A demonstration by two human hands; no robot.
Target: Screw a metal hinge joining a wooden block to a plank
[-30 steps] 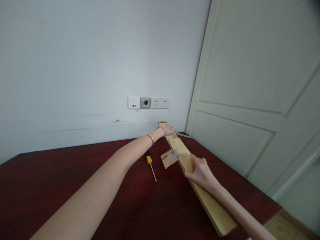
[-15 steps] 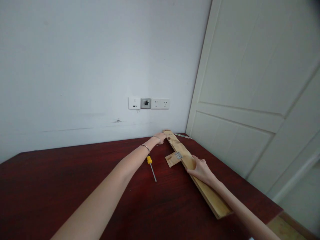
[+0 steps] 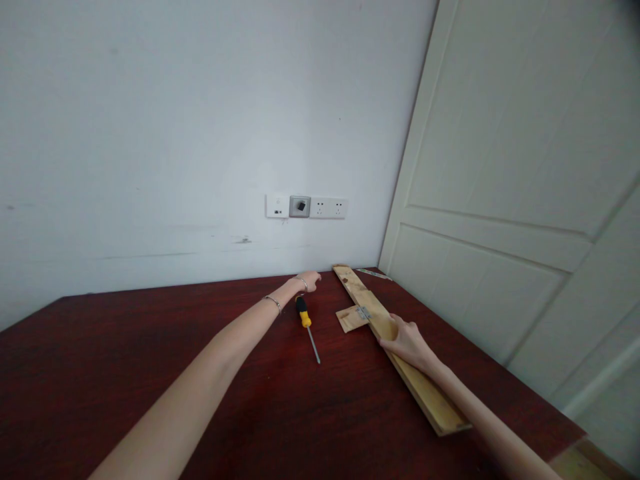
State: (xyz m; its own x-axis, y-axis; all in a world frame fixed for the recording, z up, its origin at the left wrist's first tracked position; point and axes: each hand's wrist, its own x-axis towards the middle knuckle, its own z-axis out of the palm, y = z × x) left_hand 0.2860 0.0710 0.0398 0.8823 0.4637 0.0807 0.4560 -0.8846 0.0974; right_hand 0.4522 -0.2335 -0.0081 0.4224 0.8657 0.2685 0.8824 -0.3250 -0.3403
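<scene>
My right hand [image 3: 407,343] grips a long pale wooden board [image 3: 425,393] by its sides, thumb along the near-left edge and fingers over the far side. A metal hinge [image 3: 364,313] joins the board to a short wooden piece [image 3: 350,319] jutting out to the left. My left hand [image 3: 309,281] is near the wall, left of the board's far end and apart from it, its fingers loosely bent with nothing visible in them. Just below that hand a screwdriver [image 3: 305,320] with a black and yellow handle lies on the table, tip toward me.
The dark red table [image 3: 150,373] runs up to a white wall with sockets [image 3: 329,208]. A thin printed strip [image 3: 375,273] lies in the back right corner. A white panelled door [image 3: 480,267] stands along the right side.
My left hand has come off the board's far end and moved left, uncovering the screwdriver's handle. My right hand keeps its hold. The view has shifted slightly.
</scene>
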